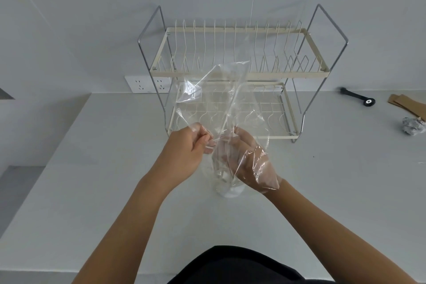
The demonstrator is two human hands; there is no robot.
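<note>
A clear plastic bag [214,97] stands up in front of me over the white counter [96,168], its top reaching in front of the dish rack. My left hand [190,145] pinches the bag's left edge with curled fingers. My right hand [247,161] is covered by the bag's film up to the wrist, and its fingers are curled around the plastic. The bag's lower end [228,188] hangs bunched just over the counter between my hands.
A two-tier cream wire dish rack [232,74] with a chrome frame stands behind the bag against the wall. A wall socket [147,84] sits to its left. At the far right lie a black tool [358,97], brown paper pieces [408,106] and crumpled foil [413,131].
</note>
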